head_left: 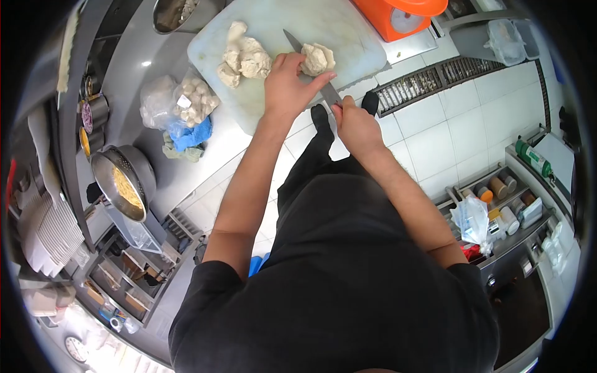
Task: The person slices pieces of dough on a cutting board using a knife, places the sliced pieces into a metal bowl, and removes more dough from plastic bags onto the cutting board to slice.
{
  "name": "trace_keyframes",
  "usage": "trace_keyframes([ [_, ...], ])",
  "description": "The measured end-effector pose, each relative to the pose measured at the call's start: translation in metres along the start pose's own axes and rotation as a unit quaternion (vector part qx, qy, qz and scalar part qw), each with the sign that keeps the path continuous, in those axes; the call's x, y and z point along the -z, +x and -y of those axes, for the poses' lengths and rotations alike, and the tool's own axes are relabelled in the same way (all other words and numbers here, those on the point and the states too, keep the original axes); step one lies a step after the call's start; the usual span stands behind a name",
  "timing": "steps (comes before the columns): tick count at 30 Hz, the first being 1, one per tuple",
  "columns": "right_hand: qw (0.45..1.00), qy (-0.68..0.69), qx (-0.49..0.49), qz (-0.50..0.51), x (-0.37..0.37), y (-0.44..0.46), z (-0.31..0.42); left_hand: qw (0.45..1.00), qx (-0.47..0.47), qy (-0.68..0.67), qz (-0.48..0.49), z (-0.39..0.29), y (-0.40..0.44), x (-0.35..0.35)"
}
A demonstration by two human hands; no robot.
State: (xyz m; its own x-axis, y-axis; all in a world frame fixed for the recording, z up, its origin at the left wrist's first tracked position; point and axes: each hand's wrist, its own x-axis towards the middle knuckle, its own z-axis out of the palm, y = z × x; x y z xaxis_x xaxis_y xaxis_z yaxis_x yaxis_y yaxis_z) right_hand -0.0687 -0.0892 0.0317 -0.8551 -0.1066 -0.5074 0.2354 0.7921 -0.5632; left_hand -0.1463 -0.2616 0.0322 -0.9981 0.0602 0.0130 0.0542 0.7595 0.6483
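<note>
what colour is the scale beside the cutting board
The scale is orange, clearest in the head view.

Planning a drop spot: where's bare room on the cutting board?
Bare: the cutting board between the pale lump and orange scale; also between the pale pile and the board's near edge. Crowded: around the lump, with left hand and knife there.

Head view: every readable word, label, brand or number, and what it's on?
No text can be read.
Scale dial: markings too small to read.
White label on the plastic bag: too small; can't tell if it's printed.
Clock: numerals too small and blurred.
Bottles and jars on the right: any labels too small to read.
Knife: no lettering visible on the blade.
</note>
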Motion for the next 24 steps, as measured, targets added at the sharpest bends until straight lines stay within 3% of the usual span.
trace_keyframes([
  [3, 1.000, -0.024, 0.012, -0.005, 0.006, 0.000, 0.000, 0.999, 0.024, 0.023, -0.024, 0.001, 0.007, -0.010],
  [6, 0.999, -0.045, 0.023, -0.016, 0.020, -0.001, -0.006, 0.995, 0.084, -0.059, -0.007, 0.001, 0.005, -0.010],
  [15, 0.971, -0.195, 0.004, -0.139, 0.061, -0.033, -0.052, 0.999, -0.046, 0.018, -0.011, 0.014, -0.003, -0.019],
  [18, 0.970, -0.200, 0.005, -0.138, 0.053, -0.036, -0.051, 0.999, -0.034, -0.017, 0.007, 0.014, 0.000, -0.020],
  [21, 0.976, -0.178, 0.006, -0.128, 0.044, -0.040, -0.044, 0.997, -0.058, 0.037, 0.022, -0.001, 0.002, -0.021],
  [24, 0.977, -0.186, 0.013, -0.108, 0.040, -0.040, -0.047, 0.998, -0.019, 0.040, 0.039, -0.007, 0.005, -0.019],
])
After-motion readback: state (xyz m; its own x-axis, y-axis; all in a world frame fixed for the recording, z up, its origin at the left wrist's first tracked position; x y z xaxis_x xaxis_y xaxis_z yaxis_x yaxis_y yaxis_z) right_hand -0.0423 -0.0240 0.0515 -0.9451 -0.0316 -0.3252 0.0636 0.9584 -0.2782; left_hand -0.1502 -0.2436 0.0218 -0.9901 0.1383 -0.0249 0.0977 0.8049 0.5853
